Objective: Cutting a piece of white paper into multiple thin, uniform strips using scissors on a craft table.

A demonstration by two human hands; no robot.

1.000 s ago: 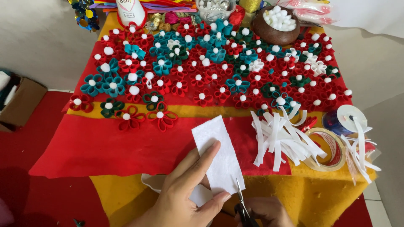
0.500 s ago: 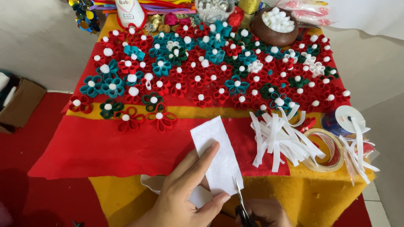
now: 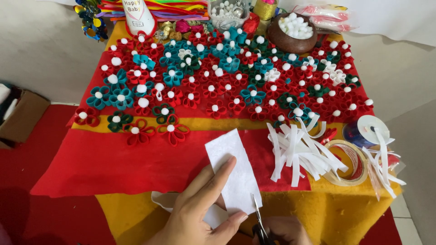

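Note:
My left hand [image 3: 200, 213] holds a white rectangular felt sheet [image 3: 234, 170] upright over the table's near edge, fingers behind it and thumb in front. My right hand [image 3: 284, 231], mostly cut off at the bottom edge, grips black-handled scissors [image 3: 259, 220] whose blades point up into the sheet's lower right edge. A pile of cut white felt strips [image 3: 297, 149] lies just to the right on the red cloth [image 3: 104, 163].
Many red, teal, green and white felt flowers [image 3: 218, 86] with white pompom centres cover the table. A brown bowl of white pompoms [image 3: 290, 34] stands at the back. A tape roll [image 3: 349, 163] and ribbon spool [image 3: 368, 129] sit right. A cardboard box [image 3: 20, 115] is left.
The scissors have crept slightly up the sheet's lower right edge. Both hands and the sheet stay almost where they were.

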